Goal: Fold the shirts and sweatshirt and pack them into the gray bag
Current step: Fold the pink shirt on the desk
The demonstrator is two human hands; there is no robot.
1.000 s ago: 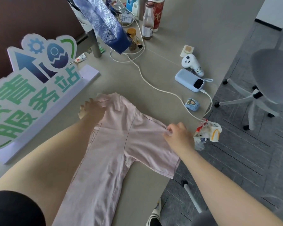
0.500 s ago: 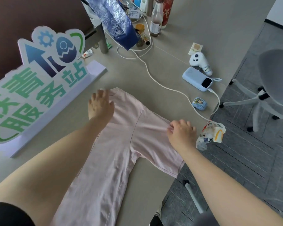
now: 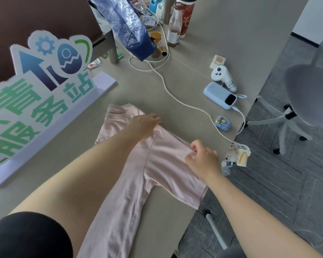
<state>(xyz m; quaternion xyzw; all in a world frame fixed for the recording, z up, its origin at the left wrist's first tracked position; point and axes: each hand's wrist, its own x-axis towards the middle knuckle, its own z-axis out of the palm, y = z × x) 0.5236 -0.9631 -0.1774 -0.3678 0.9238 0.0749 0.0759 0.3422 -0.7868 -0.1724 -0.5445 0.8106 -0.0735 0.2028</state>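
A pale pink shirt (image 3: 168, 164) lies flat on the grey table (image 3: 194, 34), folded lengthwise, its collar toward the far left and one sleeve reaching the table's right edge. My left hand (image 3: 144, 125) rests on the shoulder of the shirt, fingers together and pressing on the cloth. My right hand (image 3: 203, 159) pinches the upper edge of the sleeve between thumb and fingers. The shirt's lower part runs toward me under my left arm. No gray bag is in view.
A large standing sign (image 3: 39, 94) borders the shirt on the left. A white cable (image 3: 185, 107) crosses the table to a blue power bank (image 3: 220, 95); a small case (image 3: 223, 122), white controller (image 3: 223, 75), bottles (image 3: 174, 27), blue patterned bag (image 3: 123, 25) and crumpled wrapper (image 3: 237, 157) lie nearby. An office chair (image 3: 309, 94) stands right.
My left hand has slid right from the collar area to the shoulder seam. My right hand keeps its pinch on the sleeve edge. The view has shifted slightly.
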